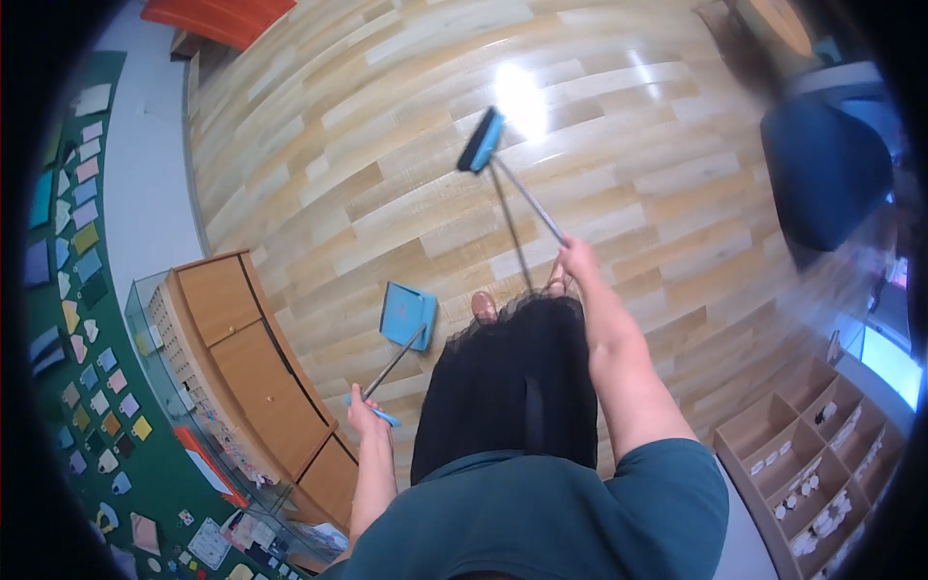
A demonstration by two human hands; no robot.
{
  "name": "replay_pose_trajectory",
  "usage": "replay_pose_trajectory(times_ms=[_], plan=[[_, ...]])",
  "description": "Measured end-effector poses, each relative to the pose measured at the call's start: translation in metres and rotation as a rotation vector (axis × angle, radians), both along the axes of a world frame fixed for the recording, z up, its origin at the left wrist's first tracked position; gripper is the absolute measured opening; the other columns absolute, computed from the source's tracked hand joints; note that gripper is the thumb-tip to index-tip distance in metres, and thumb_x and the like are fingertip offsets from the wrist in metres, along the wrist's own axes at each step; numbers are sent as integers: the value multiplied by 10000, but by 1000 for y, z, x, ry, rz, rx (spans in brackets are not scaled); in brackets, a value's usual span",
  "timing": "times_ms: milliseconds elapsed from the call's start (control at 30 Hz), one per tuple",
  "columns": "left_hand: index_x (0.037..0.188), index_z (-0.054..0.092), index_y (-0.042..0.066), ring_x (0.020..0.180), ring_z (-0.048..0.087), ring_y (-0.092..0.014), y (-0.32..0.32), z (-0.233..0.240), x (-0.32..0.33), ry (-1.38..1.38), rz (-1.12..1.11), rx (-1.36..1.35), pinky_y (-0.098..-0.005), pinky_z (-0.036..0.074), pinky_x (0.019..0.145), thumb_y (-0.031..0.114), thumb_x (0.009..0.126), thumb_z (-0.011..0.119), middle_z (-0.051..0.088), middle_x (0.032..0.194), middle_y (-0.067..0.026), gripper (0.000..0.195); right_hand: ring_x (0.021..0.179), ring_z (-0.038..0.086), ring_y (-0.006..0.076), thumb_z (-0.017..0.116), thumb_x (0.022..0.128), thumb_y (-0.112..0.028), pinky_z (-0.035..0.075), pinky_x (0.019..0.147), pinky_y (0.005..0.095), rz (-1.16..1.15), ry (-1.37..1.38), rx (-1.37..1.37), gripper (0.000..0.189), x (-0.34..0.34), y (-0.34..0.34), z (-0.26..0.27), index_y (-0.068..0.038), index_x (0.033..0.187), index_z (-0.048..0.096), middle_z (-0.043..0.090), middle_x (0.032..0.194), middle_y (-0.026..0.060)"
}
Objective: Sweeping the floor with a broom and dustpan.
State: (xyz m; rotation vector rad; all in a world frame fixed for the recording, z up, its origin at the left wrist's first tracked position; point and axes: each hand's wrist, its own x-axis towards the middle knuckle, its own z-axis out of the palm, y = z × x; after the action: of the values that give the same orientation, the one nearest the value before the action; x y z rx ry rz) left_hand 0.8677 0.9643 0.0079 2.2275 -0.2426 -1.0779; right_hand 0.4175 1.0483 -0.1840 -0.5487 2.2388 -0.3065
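Note:
My right hand (579, 259) grips the metal handle of a broom (481, 141) with a blue head and black bristles. The broom head is out in front of me, over or on the wood-plank floor; contact cannot be told. At my left side, my left hand (365, 415) is closed around the grip of a long-handled blue dustpan (408, 313). The pan lies to the left of my feet, and its handle slants back to my hand. No debris can be made out in the pan or by the bristles.
On the left stand a wooden cabinet (254, 348) with a glass display on it and a green board (94, 290) holding swatches. An open shelf unit (790, 442) with small white items is at lower right. A dark blue chair-like object (826, 174) stands right; an orange-red surface (225, 18) is at top left.

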Motion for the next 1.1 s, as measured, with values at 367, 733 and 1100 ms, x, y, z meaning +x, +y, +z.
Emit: replay_pose_trajectory(times_ms=[367,733,1100], plan=[[729,548,128,393,352,-56,-52,16,-161,-19,-207,-70,-201,270,357,282,779,565,375,480,48,163,910,563,326,514,781,-106,436,784,357,-381,37,247,351,-56,363,101,-46,1127,508,571,929,237],[725,567,119,348,327,-68,-96,23,-273,-29,-253,-81,-206,259,339,274,781,560,366,463,39,165,755,556,388,465,825,-204,439,653,401,-438,29,280,378,-49,340,178,-150,1199,468,558,800,258],[715,554,88,350,340,-86,-161,-15,-332,-67,-403,-52,-215,284,331,236,743,586,389,478,8,155,801,562,360,453,803,-289,446,699,435,168,-121,-119,400,-174,-64,52,-231,1198,436,584,880,189]])
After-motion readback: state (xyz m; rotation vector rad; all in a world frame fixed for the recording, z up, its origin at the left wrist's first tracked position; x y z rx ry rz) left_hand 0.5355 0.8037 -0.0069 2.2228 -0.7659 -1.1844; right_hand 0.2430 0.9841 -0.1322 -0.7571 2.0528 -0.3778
